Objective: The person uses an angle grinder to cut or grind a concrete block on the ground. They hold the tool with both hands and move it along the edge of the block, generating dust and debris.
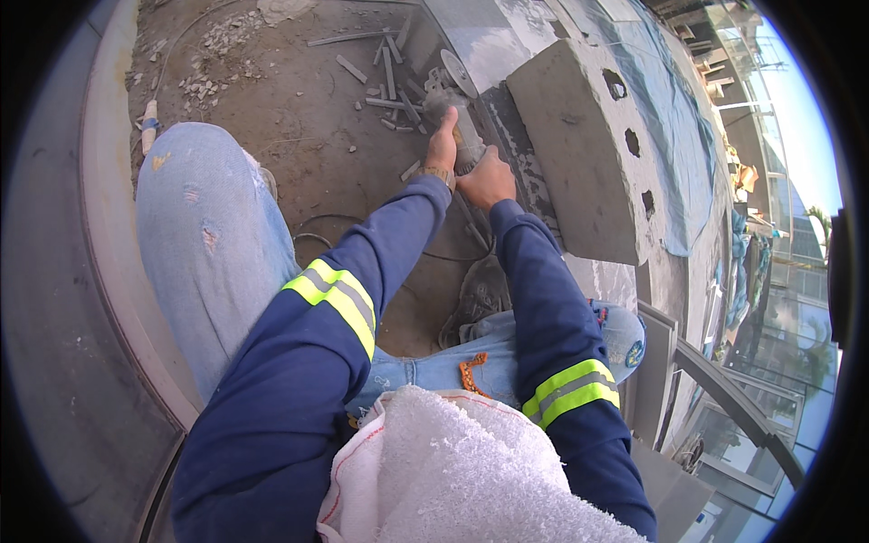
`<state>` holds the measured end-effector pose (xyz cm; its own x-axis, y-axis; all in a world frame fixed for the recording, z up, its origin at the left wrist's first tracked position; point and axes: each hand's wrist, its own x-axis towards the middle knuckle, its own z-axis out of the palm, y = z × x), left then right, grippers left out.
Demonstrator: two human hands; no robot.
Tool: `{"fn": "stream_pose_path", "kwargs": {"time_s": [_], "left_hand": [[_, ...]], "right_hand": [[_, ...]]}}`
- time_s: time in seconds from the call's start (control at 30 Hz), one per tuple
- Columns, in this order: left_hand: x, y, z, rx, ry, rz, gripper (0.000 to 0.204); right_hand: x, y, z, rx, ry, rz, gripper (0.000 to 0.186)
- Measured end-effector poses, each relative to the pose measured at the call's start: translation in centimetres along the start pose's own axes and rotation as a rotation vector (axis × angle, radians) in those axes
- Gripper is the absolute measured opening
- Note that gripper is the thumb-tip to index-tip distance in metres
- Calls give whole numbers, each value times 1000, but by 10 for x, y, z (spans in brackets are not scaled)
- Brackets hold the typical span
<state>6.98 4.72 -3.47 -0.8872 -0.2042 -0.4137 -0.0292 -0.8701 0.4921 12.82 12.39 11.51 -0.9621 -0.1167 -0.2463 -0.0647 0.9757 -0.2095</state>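
Note:
Both my arms reach forward in dark blue sleeves with reflective bands. A dusty angle grinder (468,136) is between my hands, its pale round disc (459,74) at the far end. My left hand (442,147) is closed around the grinder's body from the left, thumb along the top. Further back, my right hand (490,179) wraps the rear of the tool. The disc stands close to the edge of a grey slab (475,34); whether it touches cannot be made out.
Several cut strips (389,72) and rubble (217,54) lie on the dirt floor. A concrete block (570,136) with holes stands right of my hands, beside a blue sheet (665,118). A cable (317,237) curls near my legs. A wall panel (63,271) rises at left.

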Motion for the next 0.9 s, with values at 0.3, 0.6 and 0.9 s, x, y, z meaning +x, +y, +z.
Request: {"fn": "stream_pose_path", "kwargs": {"time_s": [0.3,0.6,0.9], "left_hand": [[-26,9,16,26,-69,-116,66],[-17,11,-4,62,-76,-88,86],[-15,5,0,62,-88,-119,87]], "right_hand": [[-3,17,0,-10,21,9,90],[-11,3,0,11,-13,-16,94],[-9,9,0,0,-23,25,95]]}}
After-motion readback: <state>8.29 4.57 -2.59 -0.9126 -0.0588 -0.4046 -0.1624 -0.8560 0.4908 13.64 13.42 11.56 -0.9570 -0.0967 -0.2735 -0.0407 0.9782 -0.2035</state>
